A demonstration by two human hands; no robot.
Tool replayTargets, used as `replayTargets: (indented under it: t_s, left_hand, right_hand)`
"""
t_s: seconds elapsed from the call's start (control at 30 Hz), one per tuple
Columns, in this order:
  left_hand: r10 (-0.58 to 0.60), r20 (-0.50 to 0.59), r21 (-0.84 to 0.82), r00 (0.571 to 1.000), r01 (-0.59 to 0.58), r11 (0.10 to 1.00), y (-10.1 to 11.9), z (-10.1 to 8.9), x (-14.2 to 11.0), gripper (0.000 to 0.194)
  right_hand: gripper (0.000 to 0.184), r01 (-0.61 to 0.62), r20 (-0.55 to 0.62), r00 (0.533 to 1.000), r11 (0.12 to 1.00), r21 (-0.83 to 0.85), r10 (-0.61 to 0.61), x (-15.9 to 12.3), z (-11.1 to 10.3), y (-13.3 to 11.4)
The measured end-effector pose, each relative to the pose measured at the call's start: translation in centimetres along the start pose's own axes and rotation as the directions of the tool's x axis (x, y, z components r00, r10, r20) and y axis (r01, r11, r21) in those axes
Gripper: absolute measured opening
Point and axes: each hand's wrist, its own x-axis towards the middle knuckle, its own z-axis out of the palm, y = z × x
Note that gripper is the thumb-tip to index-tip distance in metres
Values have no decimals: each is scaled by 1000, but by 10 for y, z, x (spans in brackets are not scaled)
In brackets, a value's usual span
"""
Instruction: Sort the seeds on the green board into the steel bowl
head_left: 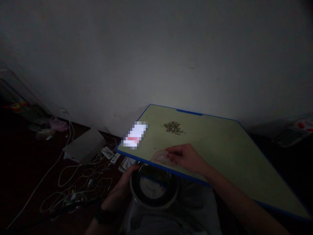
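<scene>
My right hand [187, 158] is closed on a clear protractor with pink markings [158, 156], which lies against the board [220, 147] at its near edge. With my left hand [125, 182] I grip the rim of a round, shiny metal bowl [155, 206]. The bowl is tucked just below that near edge, over my lap. Small dark seed-like grains [173, 127] lie in a loose pile toward the board's far side. One separate speck sits close to the protractor. The dim light hides the bowl's contents.
A blurred-out phone-like bright screen [134, 135] lies at the board's left corner. On the floor to the left are a grey box [84, 147], tangled white cables [90, 171] and a power strip [110, 154]. Behind the board rises a wall [156, 55].
</scene>
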Motion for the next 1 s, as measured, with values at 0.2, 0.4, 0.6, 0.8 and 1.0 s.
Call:
replayTargets:
  t_s: [0.2, 0.4, 0.6, 0.8, 1.0]
  left_hand:
    - [-69, -50, -11, 996, 69, 998, 3, 4, 8, 16]
    - [-136, -110, -97, 985, 125, 987, 7, 8, 5, 10]
    - [-156, -121, -79, 980, 147, 986, 7, 8, 5, 8]
    - [-114, -126, -65, 985, 107, 992, 9, 8, 2, 8]
    - [-172, -117, -55, 978, 167, 984, 9, 10, 3, 14]
  right_hand:
    - [29, -107, -170, 979, 994, 22, 109, 24, -3, 18]
    - [30, -110, -165, 982, 991, -76, 97, 33, 2, 25]
    - [27, 6, -42, 999, 999, -45, -8, 17, 11, 15]
    - [25, 51, -18, 999, 998, -24, -51, 7, 9, 5]
    - [26, -21, -75, 997, 998, 55, 25, 19, 8, 9]
